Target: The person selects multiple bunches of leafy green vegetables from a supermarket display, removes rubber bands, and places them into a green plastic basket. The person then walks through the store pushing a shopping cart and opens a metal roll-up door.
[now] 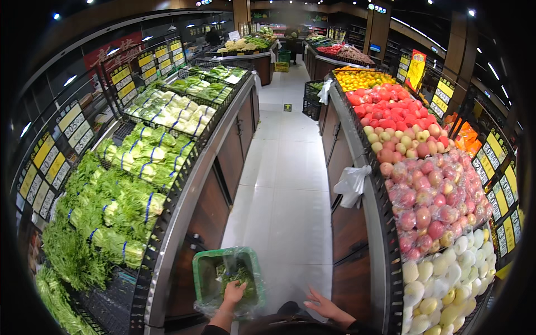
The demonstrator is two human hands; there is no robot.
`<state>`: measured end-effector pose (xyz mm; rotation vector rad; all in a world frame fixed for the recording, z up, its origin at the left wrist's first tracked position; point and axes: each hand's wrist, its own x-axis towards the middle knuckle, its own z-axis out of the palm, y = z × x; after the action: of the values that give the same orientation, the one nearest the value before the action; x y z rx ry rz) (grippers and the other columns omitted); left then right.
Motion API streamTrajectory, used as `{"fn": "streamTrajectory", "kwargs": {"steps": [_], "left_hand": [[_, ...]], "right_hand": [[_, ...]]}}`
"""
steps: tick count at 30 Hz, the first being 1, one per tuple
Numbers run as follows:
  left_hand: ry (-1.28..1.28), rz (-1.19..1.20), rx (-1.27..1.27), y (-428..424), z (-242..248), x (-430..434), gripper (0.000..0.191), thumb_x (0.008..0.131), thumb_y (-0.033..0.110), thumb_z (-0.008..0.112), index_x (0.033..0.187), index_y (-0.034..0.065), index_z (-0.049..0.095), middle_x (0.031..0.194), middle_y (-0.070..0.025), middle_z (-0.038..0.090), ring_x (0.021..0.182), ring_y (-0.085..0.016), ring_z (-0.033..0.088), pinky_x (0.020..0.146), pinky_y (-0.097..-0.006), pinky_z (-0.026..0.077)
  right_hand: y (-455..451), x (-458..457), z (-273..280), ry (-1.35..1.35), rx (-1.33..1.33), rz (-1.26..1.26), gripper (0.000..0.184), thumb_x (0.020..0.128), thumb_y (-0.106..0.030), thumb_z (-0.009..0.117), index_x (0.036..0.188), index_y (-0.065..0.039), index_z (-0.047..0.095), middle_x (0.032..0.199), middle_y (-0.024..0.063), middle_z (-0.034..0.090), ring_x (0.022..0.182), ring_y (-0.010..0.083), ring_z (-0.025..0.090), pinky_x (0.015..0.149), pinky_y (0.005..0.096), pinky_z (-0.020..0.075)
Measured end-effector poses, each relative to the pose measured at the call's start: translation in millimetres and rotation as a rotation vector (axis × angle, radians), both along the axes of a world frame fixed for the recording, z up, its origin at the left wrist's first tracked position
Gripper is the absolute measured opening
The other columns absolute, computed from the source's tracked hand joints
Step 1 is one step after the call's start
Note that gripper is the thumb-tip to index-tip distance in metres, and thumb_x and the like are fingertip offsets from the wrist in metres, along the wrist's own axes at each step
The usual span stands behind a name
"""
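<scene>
My left hand [234, 292] reaches into a green plastic bin [198, 268] lined with a clear plastic bag, at the bottom of the view left of centre. Its fingers are at a clump of leafy greens [238, 274] inside; whether they grip any of it is not clear. To the right, my right hand [322, 305] hovers over the aisle with its fingers spread and nothing in it. Bunches of leafy lettuce [113, 209] bound with blue bands lie on the display at the left. Feathery greens [71, 251] lie nearer, beside a partly bare black shelf surface [113, 299].
Produce counters flank a tiled aisle [280, 201]. The right counter holds wrapped apples [435, 197] and pale fruit in foam nets [439, 289]. White plastic bags [352, 184] hang from its edge. Black crates [312, 100] stand farther along; a person [292, 42] stands at the far end.
</scene>
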<state>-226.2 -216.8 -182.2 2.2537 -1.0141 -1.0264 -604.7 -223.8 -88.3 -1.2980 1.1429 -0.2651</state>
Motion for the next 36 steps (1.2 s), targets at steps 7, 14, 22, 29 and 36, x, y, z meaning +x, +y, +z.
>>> {"fn": "streamTrajectory", "kwargs": {"steps": [7, 14, 22, 29, 36], "left_hand": [[-0.182, -0.476, 0.314, -22.3, -48.4, -85.4, 0.071, 0.083, 0.056, 0.066, 0.121, -0.0037, 0.062, 0.119, -0.0249, 0.064, 0.111, -0.036, 0.063, 0.091, -0.0404, 0.051], [0.285, -0.543, 0.684, -67.1, -101.5, -93.3, 0.056, 0.089, 0.052, 0.060, 0.115, 0.0023, 0.067, 0.115, -0.0219, 0.066, 0.113, -0.035, 0.061, 0.093, -0.0402, 0.049], [0.168, -0.519, 0.671, -259.6, -109.9, -19.0, 0.045, 0.089, 0.045, 0.061, 0.105, 0.0033, 0.070, 0.109, -0.0182, 0.068, 0.109, -0.032, 0.064, 0.090, -0.0397, 0.050], [-0.054, -0.924, 0.520, -424.3, -115.9, 25.5, 0.037, 0.088, 0.038, 0.063, 0.097, 0.0042, 0.072, 0.104, -0.0149, 0.070, 0.105, -0.029, 0.066, 0.088, -0.0392, 0.050], [-0.266, -0.801, 0.933, -621.5, -118.6, 17.3, 0.058, 0.078, 0.060, 0.069, 0.099, 0.0063, 0.073, 0.101, -0.0111, 0.072, 0.095, -0.025, 0.069, 0.083, -0.0382, 0.053]], "right_hand": [[15.8, -115.5, -124.7, 0.281, 0.054, -0.247, 0.060, 0.096, -0.039, 0.058, 0.137, 0.003, 0.047, 0.123, 0.0212, 0.061, 0.120, 0.0275, 0.055, 0.101, 0.0366, 0.0431], [-153.9, -73.9, -98.5, 0.181, 0.119, -0.285, 0.057, 0.096, -0.039, 0.058, 0.135, 0.003, 0.048, 0.121, 0.0204, 0.061, 0.118, 0.0269, 0.056, 0.099, 0.0365, 0.0439], [-402.5, 1.7, -49.8, 0.094, -0.023, -0.191, 0.055, 0.096, -0.038, 0.059, 0.132, 0.002, 0.050, 0.118, 0.0195, 0.062, 0.114, 0.0262, 0.057, 0.096, 0.0364, 0.0448], [-561.3, -8.1, -24.4, 0.067, -0.077, -0.292, 0.052, 0.096, -0.037, 0.059, 0.129, 0.002, 0.051, 0.116, 0.0187, 0.062, 0.111, 0.0256, 0.058, 0.094, 0.0363, 0.0456], [-721.2, -23.4, -69.9, 0.099, -0.003, -0.380, 0.050, 0.096, -0.037, 0.059, 0.127, 0.002, 0.053, 0.113, 0.0179, 0.063, 0.109, 0.0250, 0.059, 0.092, 0.0362, 0.0464]]}}
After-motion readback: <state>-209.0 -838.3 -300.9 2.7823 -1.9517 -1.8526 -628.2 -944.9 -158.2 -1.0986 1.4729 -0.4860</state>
